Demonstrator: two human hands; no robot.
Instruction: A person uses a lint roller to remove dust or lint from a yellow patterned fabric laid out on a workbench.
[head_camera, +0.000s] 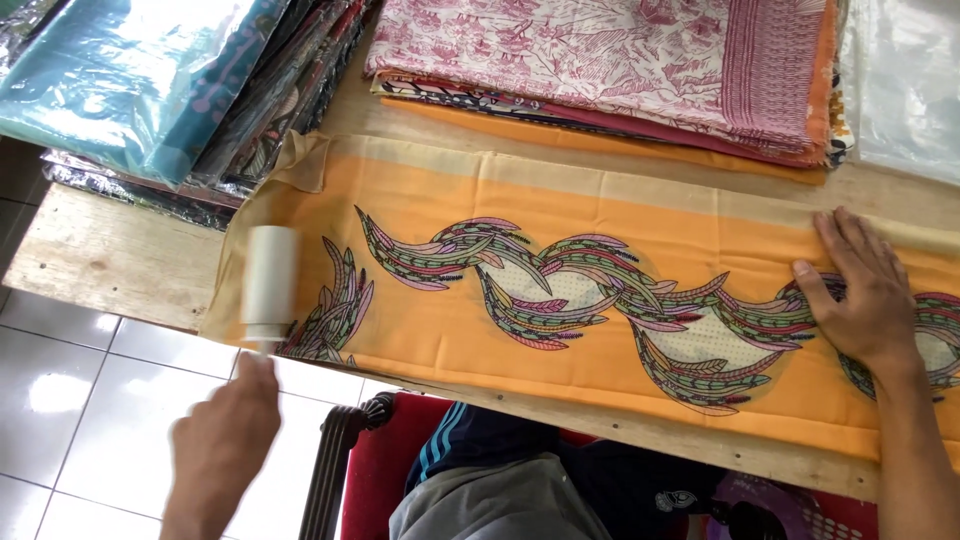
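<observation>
across the table edge, orange cloth (560, 330) is lying flat, thin and limp. left hand (222, 432) at 8 o'clock is gripping the roller (270, 283); right hand (862, 290) at 3 o'clock is pressing open-palmed, likely best pinned flat.

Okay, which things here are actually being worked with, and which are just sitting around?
In use:
- left hand holding a white lint roller
- orange patterned cloth under the roller
- right hand flat on that cloth

Lying about:
- pink printed fabric stack
- plastic-wrapped fabrics
- wooden table
</observation>
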